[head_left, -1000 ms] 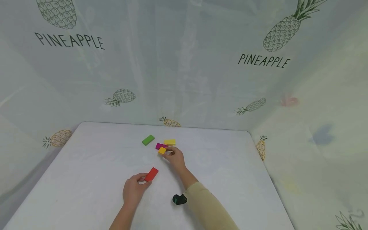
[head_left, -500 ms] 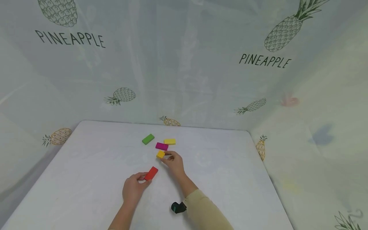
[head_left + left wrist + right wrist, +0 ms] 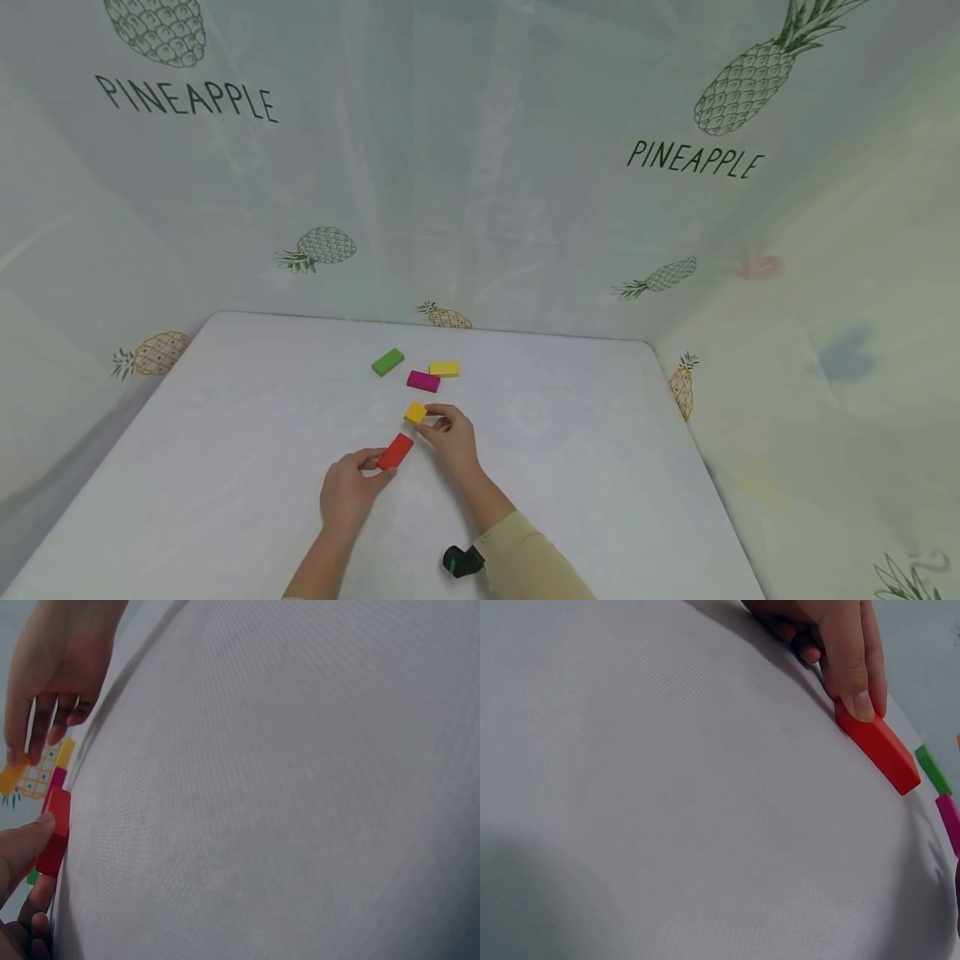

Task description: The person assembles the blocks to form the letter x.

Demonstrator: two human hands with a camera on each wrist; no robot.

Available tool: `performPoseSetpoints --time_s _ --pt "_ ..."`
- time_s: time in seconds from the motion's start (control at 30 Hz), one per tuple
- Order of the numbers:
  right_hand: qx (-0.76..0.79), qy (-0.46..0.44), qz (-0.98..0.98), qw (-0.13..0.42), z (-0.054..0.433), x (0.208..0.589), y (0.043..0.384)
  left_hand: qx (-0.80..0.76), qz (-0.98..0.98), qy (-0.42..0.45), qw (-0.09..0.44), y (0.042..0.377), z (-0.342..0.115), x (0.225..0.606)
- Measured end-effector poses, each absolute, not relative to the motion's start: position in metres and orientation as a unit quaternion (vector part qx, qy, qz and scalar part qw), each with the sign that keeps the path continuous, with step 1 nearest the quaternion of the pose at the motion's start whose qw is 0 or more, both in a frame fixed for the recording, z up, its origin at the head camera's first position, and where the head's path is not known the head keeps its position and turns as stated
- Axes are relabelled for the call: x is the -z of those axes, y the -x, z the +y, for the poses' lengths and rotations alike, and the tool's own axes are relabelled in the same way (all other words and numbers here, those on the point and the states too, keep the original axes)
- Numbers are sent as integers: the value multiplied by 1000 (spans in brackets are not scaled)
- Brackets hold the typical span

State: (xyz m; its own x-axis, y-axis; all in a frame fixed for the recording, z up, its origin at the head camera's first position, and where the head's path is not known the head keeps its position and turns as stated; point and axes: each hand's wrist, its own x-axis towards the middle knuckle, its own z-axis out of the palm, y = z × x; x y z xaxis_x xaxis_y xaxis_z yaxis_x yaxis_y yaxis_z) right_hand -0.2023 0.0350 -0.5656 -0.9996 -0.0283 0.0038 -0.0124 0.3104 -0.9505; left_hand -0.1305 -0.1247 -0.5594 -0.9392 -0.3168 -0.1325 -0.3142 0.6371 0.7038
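Note:
My left hand pinches a red rectangular block between thumb and fingers, low over the white table. Just beyond it, my right hand pinches a small orange-yellow block by its right side. In the head view a narrow gap separates the two held blocks. The left wrist view shows the red block under the thumb, with the orange-yellow block in the other hand's fingertips. From the right wrist, the red block is plain, while the right hand is almost wholly out of frame.
Farther back on the white table lie a green block, a magenta block and a yellow block. A black object sits by the right sleeve. Pineapple-print sheeting rises behind the table.
My right hand has drawn the orange-yellow block away from the magenta block, toward me and the red block. The left hand has stayed nearly still with the red block.

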Motion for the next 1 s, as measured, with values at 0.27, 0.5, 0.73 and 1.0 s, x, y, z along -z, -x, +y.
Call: performPoseSetpoints --time_s 0.27,0.5,0.73,1.0 --pt "590 -8 807 7 35 577 198 389 -906 -166 9 130 -126 561" --pt "587 -22 809 1 34 579 199 396 -903 -165 16 130 -127 564" --pt "567 -29 823 14 35 578 199 395 -904 -165 19 131 -126 565" --pt "552 -15 834 15 35 579 198 396 -902 -171 17 132 -126 566"
